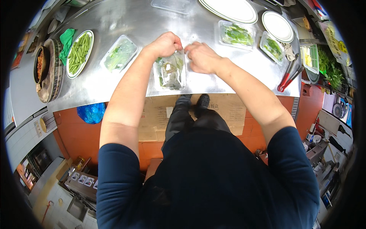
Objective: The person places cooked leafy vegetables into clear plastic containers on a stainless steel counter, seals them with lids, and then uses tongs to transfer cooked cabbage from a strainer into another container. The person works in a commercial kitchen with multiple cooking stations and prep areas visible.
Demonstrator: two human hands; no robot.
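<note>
A clear plastic container (170, 75) with leafy greens inside lies near the front edge of the steel table, a clear lid seemingly over it. My left hand (167, 44) is at its far edge, fingertips pinched together on the rim. Beside the far right corner is my right hand (203, 58), slightly blurred with fingers curled; whether it touches the rim is unclear. To the left sits another clear container of greens (120, 53). Two more, a larger container of greens (236, 34) and a smaller container of greens (272, 47), stand to the right.
On the left are an oval plate of green beans (80, 54), a green cloth (67, 44), a round chopping block (51, 71) and a brown pot (41, 64). Empty white plates (231, 10) lie at the back. Red-handled tongs (287, 74) rest near the right edge.
</note>
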